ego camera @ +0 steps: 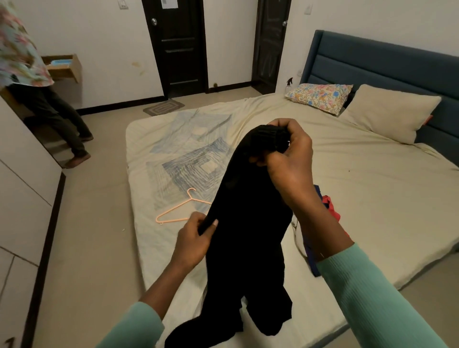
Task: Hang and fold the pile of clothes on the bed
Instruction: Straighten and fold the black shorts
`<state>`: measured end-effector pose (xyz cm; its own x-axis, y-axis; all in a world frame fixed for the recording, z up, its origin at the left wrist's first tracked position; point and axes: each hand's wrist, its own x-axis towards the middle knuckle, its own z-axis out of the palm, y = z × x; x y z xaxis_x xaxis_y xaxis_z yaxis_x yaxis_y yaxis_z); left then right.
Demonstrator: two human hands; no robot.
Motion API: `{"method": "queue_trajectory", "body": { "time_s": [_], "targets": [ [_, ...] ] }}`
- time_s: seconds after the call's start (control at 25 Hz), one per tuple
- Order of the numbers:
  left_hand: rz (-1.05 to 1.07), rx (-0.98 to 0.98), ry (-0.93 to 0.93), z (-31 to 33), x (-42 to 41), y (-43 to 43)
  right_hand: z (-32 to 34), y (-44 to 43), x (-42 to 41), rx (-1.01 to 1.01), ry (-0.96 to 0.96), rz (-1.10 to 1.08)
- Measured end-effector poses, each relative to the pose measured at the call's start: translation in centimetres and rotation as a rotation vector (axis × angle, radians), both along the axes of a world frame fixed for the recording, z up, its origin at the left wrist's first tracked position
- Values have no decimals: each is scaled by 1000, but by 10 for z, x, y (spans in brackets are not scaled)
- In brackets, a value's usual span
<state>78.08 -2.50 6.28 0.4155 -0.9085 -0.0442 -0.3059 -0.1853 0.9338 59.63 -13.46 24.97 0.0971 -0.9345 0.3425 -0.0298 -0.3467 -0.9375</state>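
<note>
A black garment [246, 223] hangs above the bed [372, 188], its lower end trailing onto the sheet near the front edge. The right hand [288, 159] grips its ribbed top, fingers curled; the left hand [196, 236] pinches its left edge. A pink hanger [178, 208] lies just left, coloured clothes [327, 206] behind the right forearm.

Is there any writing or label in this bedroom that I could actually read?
No text here is readable.
Paper sheet on the left dark door: the print is too small and blurred.
Red tag on the plain pillow: too small to tell.
</note>
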Motion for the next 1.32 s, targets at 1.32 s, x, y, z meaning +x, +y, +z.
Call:
{"method": "queue_trajectory", "body": {
  "time_s": [1.32],
  "targets": [
    [322, -674, -697, 185, 105, 21, 9, 32, -29, 84, -372, -485]
  ]
}}
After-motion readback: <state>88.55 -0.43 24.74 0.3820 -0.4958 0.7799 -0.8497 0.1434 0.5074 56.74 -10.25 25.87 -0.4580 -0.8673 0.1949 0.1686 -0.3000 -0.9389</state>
